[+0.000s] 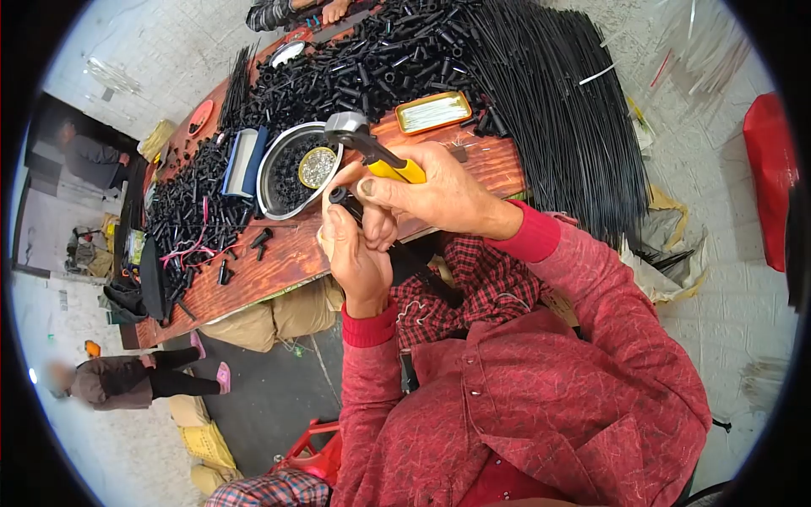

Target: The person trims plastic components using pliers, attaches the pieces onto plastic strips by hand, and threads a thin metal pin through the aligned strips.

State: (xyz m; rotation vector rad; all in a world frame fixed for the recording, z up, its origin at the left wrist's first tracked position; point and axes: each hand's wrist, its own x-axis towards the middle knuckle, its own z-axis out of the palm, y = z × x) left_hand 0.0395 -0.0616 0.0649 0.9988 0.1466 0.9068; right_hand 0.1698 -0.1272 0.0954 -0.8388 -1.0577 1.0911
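Note:
My right hand (448, 188) is closed around yellow-and-black handled pliers (390, 162), whose grey metal head points up and to the left. My left hand (359, 258) pinches a dark tubular part (345, 199) just below the pliers, its round end facing up. Both hands are close together above the table's near edge, and the right thumb reaches over near the tube's top. Beyond them sits a metal bowl (269, 182) of small black pieces, with a small yellow-rimmed dish (318, 167) of tiny shiny pieces in it.
Heaps of black tubular parts (363, 72) and a bundle of long black rods (557, 118) cover the wooden table (279, 270). An orange-rimmed tray (432, 112) holds thin pale pieces. A blue-and-white box (245, 162) stands by the bowl. Another person's hand (336, 10) shows at the far side.

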